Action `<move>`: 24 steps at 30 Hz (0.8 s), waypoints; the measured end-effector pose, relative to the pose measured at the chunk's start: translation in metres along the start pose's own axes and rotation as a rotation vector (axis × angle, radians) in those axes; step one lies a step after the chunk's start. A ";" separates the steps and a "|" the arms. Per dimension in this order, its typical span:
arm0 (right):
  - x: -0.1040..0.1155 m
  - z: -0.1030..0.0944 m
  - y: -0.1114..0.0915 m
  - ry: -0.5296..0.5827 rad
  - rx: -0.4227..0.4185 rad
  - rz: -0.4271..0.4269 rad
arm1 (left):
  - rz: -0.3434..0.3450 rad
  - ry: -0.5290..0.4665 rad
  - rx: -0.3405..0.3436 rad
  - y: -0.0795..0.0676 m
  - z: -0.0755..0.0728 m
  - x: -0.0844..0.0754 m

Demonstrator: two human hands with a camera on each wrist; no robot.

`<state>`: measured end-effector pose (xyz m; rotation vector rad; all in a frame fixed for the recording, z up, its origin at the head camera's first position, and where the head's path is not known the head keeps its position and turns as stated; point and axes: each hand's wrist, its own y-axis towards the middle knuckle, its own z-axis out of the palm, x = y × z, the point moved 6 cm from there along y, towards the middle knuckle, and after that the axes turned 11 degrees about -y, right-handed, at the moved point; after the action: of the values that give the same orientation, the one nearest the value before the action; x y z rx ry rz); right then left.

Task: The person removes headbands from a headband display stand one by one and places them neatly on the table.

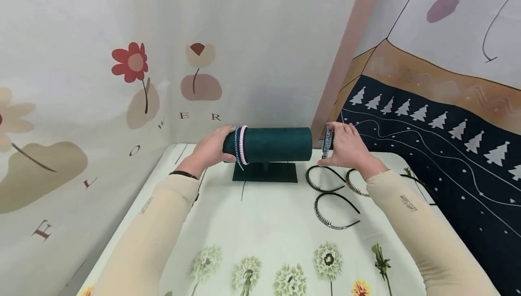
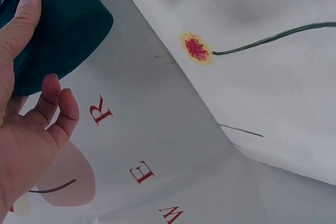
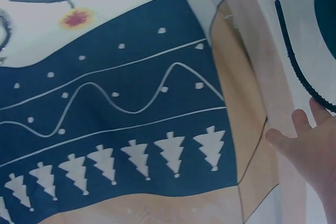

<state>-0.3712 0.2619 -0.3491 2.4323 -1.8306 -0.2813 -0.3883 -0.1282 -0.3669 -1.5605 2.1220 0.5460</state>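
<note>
One green roll (image 1: 274,145): carried level on a display base (image 1: 264,172), by which it is raised above the bench (image 1: 264,214); its right end is left uncovered.
Blue band (image 1: 236,145): set around the roll near its left end, beside the left hand (image 1: 213,146).
Pink band (image 1: 243,145): worn just to the right of the blue band, the two close together.
Left hand's hold: the left end of the roll is gripped, with the thumb laid against the front; two fingers are seen bent beside it in the left wrist view.
Right hand (image 1: 346,144): a glittery toothed headband (image 1: 327,142) is pinched between thumb and fingers.
Held headband: presented on edge just beyond the roll's right end, apart from it; which way its open ends face cannot be told for certain.
Loose headbands (image 1: 337,227): spread on the bench below the right hand, one of them partly hidden by the right forearm.
Good fitting, as judged: the headband should be spread slightly, squared to the roll's end and slid leftward without tilt, so that the teeth are not dragged on the covering.
Steadying: the left end should be held firmly, the thumb clear of the blue band, lest the base be tipped or shifted.
</note>
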 end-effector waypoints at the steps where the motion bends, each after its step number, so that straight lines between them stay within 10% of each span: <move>1: -0.002 0.000 -0.002 0.006 -0.001 0.007 | -0.003 0.000 0.001 0.000 0.000 0.000; 24: -0.033 -0.015 -0.044 -0.035 -0.011 -0.004 | 0.002 0.006 0.007 -0.002 0.001 -0.003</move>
<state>-0.3360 0.3055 -0.3391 2.4396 -1.8336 -0.3356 -0.3851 -0.1256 -0.3660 -1.5579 2.1284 0.5346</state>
